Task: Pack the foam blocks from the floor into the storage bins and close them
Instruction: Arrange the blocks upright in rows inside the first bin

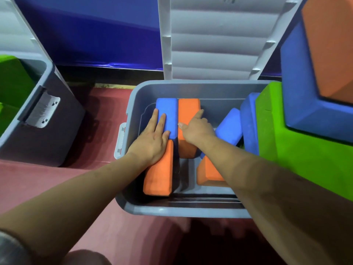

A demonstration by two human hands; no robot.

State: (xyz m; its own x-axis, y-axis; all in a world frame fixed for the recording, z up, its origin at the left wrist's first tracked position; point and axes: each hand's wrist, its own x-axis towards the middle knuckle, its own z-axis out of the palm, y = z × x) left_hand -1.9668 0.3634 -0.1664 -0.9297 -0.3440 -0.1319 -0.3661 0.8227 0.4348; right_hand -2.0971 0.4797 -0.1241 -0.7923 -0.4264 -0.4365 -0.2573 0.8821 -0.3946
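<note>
A glossy blue wall panel point(95, 31) is stretching across the back of the view, its lower edge catching the light in a bright crease point(112, 64); a black strip point(107, 73) is running along beneath it, where wall is meeting floor; a thin, worn yellowish edge point(108, 85) is showing just below that strip; the dull red floor point(107, 119) is spreading from there toward the viewer, lying open at the middle left and widening across the bottom; soft dark shadows are falling over it near the lower edge, blurring the surface there.
</note>
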